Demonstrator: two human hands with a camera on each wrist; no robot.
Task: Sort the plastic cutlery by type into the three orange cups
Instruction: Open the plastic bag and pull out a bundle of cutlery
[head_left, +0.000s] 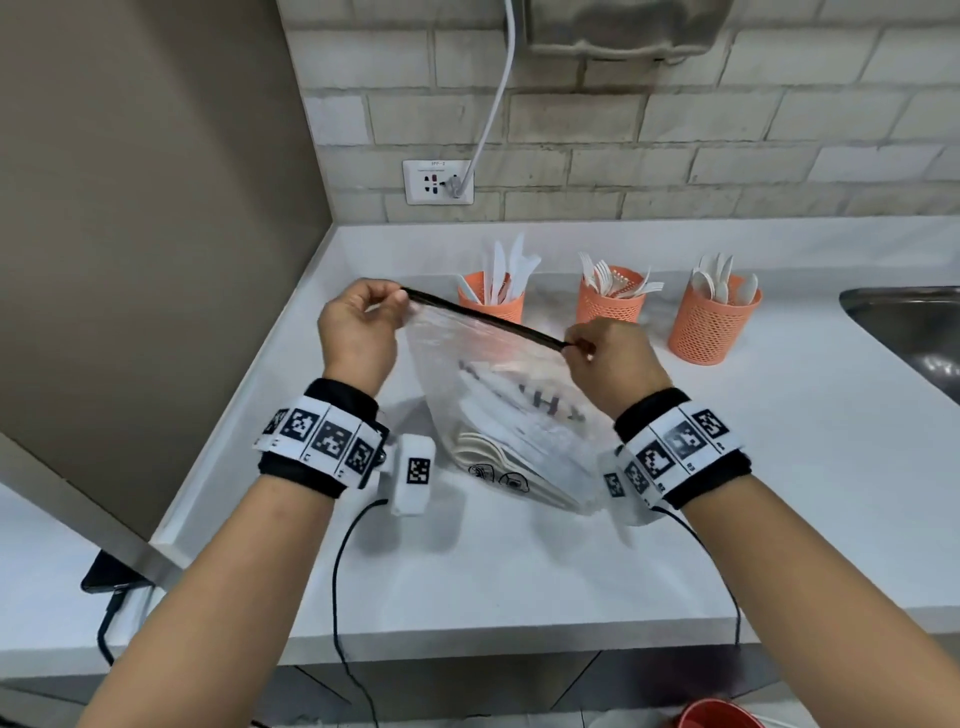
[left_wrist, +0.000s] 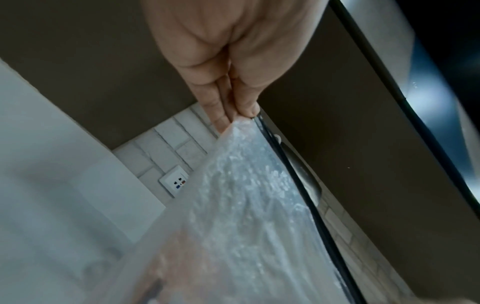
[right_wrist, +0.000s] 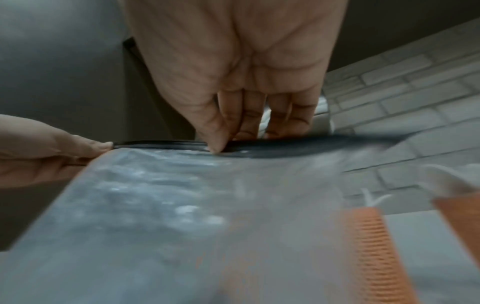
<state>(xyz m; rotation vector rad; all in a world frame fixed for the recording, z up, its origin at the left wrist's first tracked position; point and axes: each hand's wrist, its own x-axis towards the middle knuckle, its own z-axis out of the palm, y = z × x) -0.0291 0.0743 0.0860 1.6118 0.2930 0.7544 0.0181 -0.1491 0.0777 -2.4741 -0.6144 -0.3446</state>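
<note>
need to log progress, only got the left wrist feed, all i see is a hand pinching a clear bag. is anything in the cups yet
Observer: Yes. In the head view the left orange cup holds knives, the middle cup forks, the right cup spoons.
Operator: is the bag empty then
Observer: No. White cutlery lies low in the bag.
Operator: where's the other hand
Observer: The right hand pinches the far end of the bag's black zip strip; the left hand holds the other end.
Operator: bag on the counter or lifted
Observer: Its top is held up; its bottom appears to rest on the white counter.
</note>
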